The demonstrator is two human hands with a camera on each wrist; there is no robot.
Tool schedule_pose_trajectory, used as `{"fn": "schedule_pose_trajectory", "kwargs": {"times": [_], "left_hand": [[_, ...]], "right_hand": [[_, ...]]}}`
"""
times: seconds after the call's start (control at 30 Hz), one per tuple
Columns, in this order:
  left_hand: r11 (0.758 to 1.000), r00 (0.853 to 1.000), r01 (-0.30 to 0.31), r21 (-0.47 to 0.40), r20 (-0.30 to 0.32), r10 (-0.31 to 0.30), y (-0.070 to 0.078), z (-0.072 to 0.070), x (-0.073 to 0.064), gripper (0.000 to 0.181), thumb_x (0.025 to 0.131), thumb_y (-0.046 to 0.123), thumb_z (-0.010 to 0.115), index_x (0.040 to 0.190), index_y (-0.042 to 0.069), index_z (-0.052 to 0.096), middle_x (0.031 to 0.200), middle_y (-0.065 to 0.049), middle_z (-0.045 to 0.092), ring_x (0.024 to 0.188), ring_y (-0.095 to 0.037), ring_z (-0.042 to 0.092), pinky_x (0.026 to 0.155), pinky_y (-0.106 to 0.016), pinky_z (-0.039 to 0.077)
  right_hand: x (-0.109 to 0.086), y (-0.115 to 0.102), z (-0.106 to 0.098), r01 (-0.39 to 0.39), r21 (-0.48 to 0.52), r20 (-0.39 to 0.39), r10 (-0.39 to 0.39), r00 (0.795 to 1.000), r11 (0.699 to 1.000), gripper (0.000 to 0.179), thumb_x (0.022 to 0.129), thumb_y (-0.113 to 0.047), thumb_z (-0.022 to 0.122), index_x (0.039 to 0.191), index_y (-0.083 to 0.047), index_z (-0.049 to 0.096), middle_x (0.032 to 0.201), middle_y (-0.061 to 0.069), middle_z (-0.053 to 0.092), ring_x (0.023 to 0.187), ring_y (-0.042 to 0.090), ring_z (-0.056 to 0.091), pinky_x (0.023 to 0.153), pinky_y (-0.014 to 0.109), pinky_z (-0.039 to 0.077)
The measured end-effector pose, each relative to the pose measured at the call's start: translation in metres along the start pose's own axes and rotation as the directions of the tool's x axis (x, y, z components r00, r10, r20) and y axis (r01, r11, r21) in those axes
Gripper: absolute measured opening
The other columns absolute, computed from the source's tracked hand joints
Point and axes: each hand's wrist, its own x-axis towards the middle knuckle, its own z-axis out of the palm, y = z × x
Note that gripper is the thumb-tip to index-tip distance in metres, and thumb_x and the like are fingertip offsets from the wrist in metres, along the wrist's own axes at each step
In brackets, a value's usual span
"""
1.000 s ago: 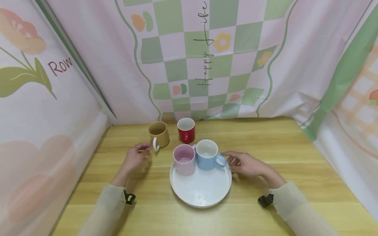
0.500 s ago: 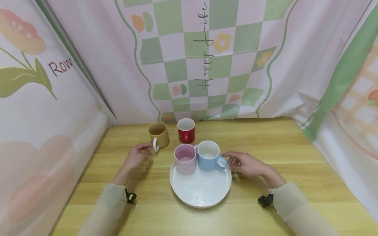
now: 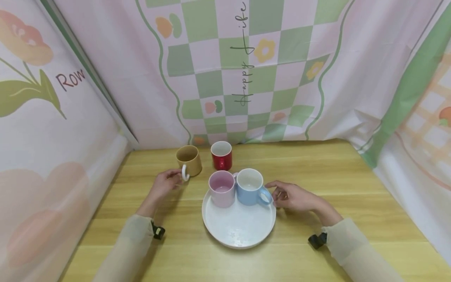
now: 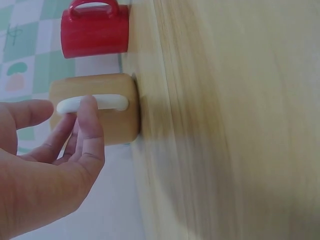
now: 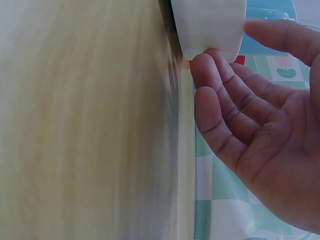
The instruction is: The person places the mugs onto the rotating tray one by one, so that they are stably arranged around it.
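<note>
In the head view, my left hand [image 3: 166,183] is right at the white handle [image 3: 184,173] of a tan mug [image 3: 189,161]. The left wrist view shows its bent fingers [image 4: 90,117] overlapping that handle, the thumb apart on the other side. At the right rim of a round white tray [image 3: 239,229], my right hand [image 3: 290,196] has loosely bent fingers, its fingertips close to the rim and to the handle of a light blue mug [image 3: 248,192]. A pink mug [image 3: 222,194] stands beside the blue one on the tray, both upright.
A red mug [image 3: 222,158] stands behind the tray, right of the tan mug. All of this is on a wooden table [image 3: 299,254]. A patterned cloth curtain [image 3: 243,78] rises along the back edge, with similar cloth at both sides.
My left hand has edged right to the tan mug's handle. The pink and blue mugs have shifted slightly right, the blue one also a little nearer. My right hand has barely moved.
</note>
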Motion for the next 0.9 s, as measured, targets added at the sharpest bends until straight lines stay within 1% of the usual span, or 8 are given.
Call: {"fn": "schedule_pose_trajectory", "kwargs": {"times": [0.17,0.33,0.4,0.5,0.63,0.73,0.9], "left_hand": [[1.000,1.000,0.001,-0.010,-0.007,-0.001,0.000,0.001,0.004,0.039,0.103,0.019,0.053,0.138,0.001,0.055,0.132,-0.023,0.062,0.116,-0.034,0.062,0.095,-0.045,0.057],[0.999,1.000,0.025,-0.041,-0.011,-0.025,-0.001,0.002,0.007,0.039,0.103,0.018,0.053,0.138,0.001,0.055,0.130,-0.024,0.063,0.113,-0.034,0.065,0.093,-0.044,0.058],[0.997,0.999,0.039,-0.068,-0.003,-0.039,-0.001,0.003,0.008,0.040,0.103,0.017,0.053,0.139,0.000,0.054,0.130,-0.025,0.062,0.109,-0.031,0.067,0.093,-0.043,0.058],[0.991,0.998,0.064,-0.120,0.011,-0.063,-0.001,0.005,0.011,0.041,0.102,0.015,0.053,0.140,0.000,0.052,0.131,-0.025,0.061,0.102,-0.022,0.069,0.093,-0.040,0.059],[0.979,0.996,0.093,-0.181,0.032,-0.088,0.000,0.006,0.014,0.042,0.104,0.015,0.049,0.143,-0.003,0.048,0.135,-0.028,0.057,0.095,-0.014,0.070,0.090,-0.034,0.060],[0.974,0.994,0.107,-0.200,0.049,-0.099,0.002,0.007,0.015,0.044,0.106,0.016,0.044,0.145,-0.004,0.044,0.138,-0.029,0.055,0.098,-0.015,0.071,0.091,-0.032,0.059],[0.968,0.991,0.122,-0.219,0.080,-0.107,0.004,0.007,0.014,0.046,0.109,0.020,0.040,0.149,-0.003,0.039,0.139,-0.028,0.054,0.104,-0.017,0.071,0.098,-0.034,0.057]], "right_hand": [[0.000,0.000,0.000,-0.004,-0.012,0.006,0.004,1.000,1.000,0.060,0.089,-0.015,0.072,0.142,-0.003,0.047,0.102,0.005,0.068,0.093,0.015,0.066,0.081,0.024,0.057],[0.000,0.001,0.001,-0.006,-0.018,0.006,0.006,1.000,1.000,0.060,0.089,-0.016,0.072,0.142,-0.004,0.047,0.103,0.005,0.068,0.094,0.016,0.066,0.082,0.024,0.057],[0.000,0.001,0.001,-0.009,-0.017,0.005,0.010,1.000,1.000,0.060,0.089,-0.016,0.072,0.142,-0.004,0.047,0.103,0.006,0.068,0.094,0.016,0.066,0.082,0.025,0.057],[0.000,0.001,0.001,-0.014,-0.015,0.005,0.014,1.000,1.000,0.060,0.089,-0.017,0.073,0.143,-0.004,0.047,0.104,0.006,0.068,0.095,0.016,0.066,0.083,0.025,0.057],[0.000,0.001,0.001,-0.010,-0.006,0.009,0.010,1.000,1.000,0.062,0.088,-0.016,0.073,0.143,-0.004,0.047,0.103,0.006,0.068,0.094,0.015,0.065,0.082,0.025,0.057],[0.000,0.002,0.001,0.001,0.011,0.015,-0.001,1.000,1.000,0.063,0.088,-0.015,0.074,0.143,-0.003,0.046,0.101,0.006,0.067,0.092,0.015,0.065,0.080,0.025,0.057],[-0.001,0.002,0.001,0.010,0.030,0.025,-0.010,1.000,0.999,0.065,0.087,-0.013,0.074,0.144,-0.002,0.045,0.100,0.007,0.067,0.090,0.014,0.065,0.079,0.024,0.056]]}}
